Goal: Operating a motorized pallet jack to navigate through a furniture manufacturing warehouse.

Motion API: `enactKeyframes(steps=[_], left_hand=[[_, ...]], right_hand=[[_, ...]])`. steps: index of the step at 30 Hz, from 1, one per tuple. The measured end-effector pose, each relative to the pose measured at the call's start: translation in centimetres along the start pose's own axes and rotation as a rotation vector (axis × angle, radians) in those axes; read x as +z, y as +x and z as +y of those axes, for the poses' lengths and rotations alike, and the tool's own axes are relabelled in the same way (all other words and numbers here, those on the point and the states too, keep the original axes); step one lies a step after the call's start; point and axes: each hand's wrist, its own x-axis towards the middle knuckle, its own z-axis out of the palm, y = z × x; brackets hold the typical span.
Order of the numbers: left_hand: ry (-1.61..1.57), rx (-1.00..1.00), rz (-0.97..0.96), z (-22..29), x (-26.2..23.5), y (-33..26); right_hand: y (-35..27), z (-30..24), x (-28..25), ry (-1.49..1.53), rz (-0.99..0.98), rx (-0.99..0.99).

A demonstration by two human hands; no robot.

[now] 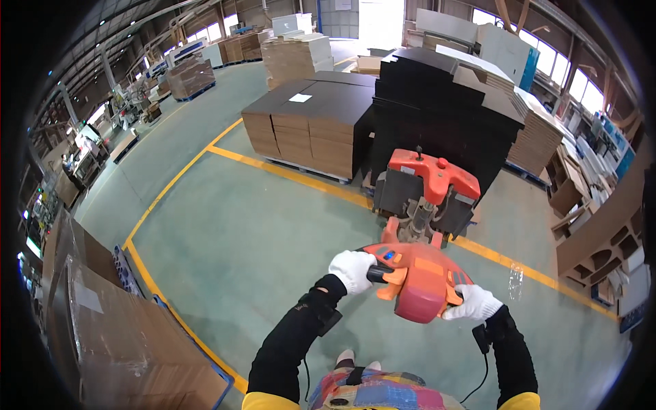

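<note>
Both white-gloved hands are on the orange and red control handle (427, 273) of an electric pallet truck (437, 174). My left hand (352, 271) wraps round the black grip on the handle's left side. On the opposite side my right hand (473, 303) closes round the other grip, its fingers partly hidden. Beyond the handle stands the truck's red-topped body with dark side panels. Right behind it rises a tall stack of black boards (437, 109); the truck's forks are hidden from sight.
Left of the black stack sits a pallet of brown boards (307, 113) with a white paper on top. Yellow lines (294, 174) mark the green floor. Wrapped boards (116, 328) stand at near left. More board stacks (540, 130) and a cut-out wooden panel (605, 253) line the right.
</note>
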Motion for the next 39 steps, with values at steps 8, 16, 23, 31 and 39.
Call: enactKeyframes(steps=[8, 16, 23, 31, 39], left_hand=[[0.026, 0.034, -0.051, -0.2, -0.3, 0.3], [0.007, 0.028, -0.086, -0.1, -0.9, 0.3], [-0.017, 0.02, -0.069, 0.1, -0.9, -0.1], [-0.016, 0.044, 0.001, 0.3, -0.1, -0.3], [-0.002, 0.022, -0.012, 0.7, -0.8, -0.8]], right_hand=[[0.8, 0.6, 0.6, 0.016, 0.028, -0.019], [1.3, 1.3, 1.2, 0.02, 0.093, -0.057], [0.8, 0.7, 1.0, 0.099, 0.059, 0.002], [0.4, 1.9, 1.3, 0.117, 0.074, -0.072], [-0.2, 0.7, 0.2, 0.067, 0.066, -0.009]])
